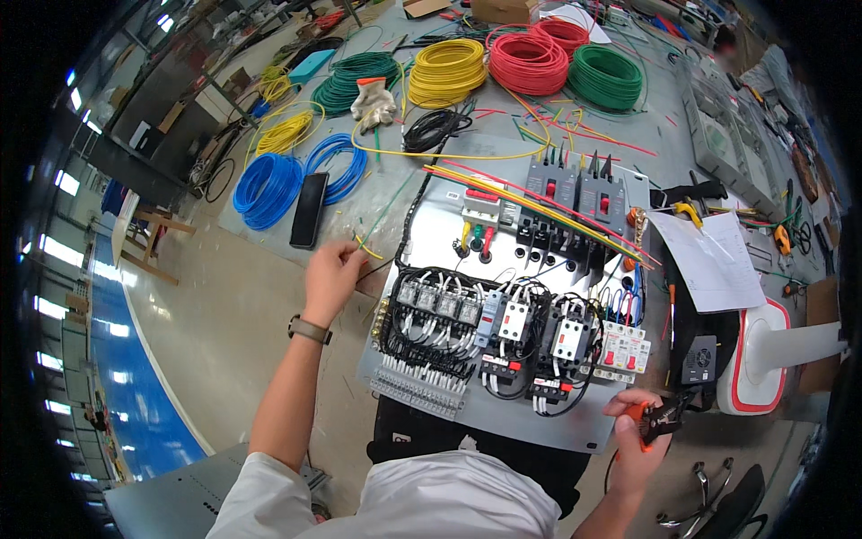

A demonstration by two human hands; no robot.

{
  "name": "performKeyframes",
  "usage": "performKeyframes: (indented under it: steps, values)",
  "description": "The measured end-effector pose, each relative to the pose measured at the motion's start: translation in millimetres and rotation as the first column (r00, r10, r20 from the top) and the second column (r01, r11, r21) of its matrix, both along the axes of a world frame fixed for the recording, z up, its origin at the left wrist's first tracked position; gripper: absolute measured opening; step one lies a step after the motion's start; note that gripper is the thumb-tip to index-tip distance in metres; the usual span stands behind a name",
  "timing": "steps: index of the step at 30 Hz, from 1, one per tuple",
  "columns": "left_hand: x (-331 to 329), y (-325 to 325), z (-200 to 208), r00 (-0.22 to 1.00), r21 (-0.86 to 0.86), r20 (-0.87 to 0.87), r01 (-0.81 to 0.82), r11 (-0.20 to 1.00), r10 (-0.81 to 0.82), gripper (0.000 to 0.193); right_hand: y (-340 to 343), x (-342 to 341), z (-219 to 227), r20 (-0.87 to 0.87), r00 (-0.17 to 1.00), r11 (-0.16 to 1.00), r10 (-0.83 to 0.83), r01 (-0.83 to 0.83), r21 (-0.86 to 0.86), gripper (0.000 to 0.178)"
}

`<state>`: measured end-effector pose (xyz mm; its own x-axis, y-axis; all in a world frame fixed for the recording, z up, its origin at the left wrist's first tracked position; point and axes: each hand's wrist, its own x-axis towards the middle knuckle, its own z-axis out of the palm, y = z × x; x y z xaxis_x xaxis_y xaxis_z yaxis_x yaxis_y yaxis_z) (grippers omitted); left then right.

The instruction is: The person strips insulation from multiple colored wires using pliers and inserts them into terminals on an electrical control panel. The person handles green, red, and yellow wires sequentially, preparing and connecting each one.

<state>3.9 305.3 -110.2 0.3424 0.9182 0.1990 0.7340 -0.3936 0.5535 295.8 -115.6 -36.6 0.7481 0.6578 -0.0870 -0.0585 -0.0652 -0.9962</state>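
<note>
My left hand [330, 280], with a watch [310, 330] on its wrist, is at the table's edge, left of the wired panel. Its thumb and fingers are pinched together. By the fingertips is a short yellow wire [369, 248]; whether the fingers grip it, I cannot tell. At the panel's near right corner, my right hand [636, 449] is closed around a wire stripper [660, 419] with orange handles and a black head. Between my hands the metal mounting plate [530, 433] carries relays [437, 303], contactors [568, 340], breakers [600, 199] and a terminal strip [417, 388].
Long yellow and red wires [539, 208] lie across the breakers. Behind are coils of yellow [447, 72], red [528, 65], green [605, 77] and blue wire [269, 190], a glove [373, 103] and a phone [309, 210]. Papers [709, 260] and a red-rimmed white stand [763, 359] are at right.
</note>
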Motion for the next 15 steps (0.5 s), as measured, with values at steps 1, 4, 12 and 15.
performKeyframes:
  steps: [1, 4, 12, 15]
  values:
    - [10.0, 8.9, -6.3, 0.999, 0.045, 0.02, 0.029, 0.999, -0.03, 0.019, -0.7, 2.6, 2.0, 0.001, 1.0, 1.0, -0.01, 0.01, -0.023, 0.033]
    - [27.5, 32.6, -20.1, 0.997, 0.123, -0.044, 0.076, 0.99, -0.071, 0.02, -0.4, 9.8, 2.4, -0.009, 1.0, 0.998, -0.009, 0.009, -0.055, 0.035]
    - [67.9, -5.4, 33.8, 0.947, -0.033, 0.287, 0.156, 0.987, -0.14, 0.014, 1.1, 16.6, -9.0, -0.061, 0.997, 0.997, -0.052, 0.055, 0.055, 0.028]
    - [136.7, -45.4, 92.5, 0.857, 0.131, 0.188, 0.463, 0.877, -0.48, 0.015, -3.0, 17.3, -12.8, -0.069, 0.996, 0.996, -0.064, 0.069, 0.064, 0.025]
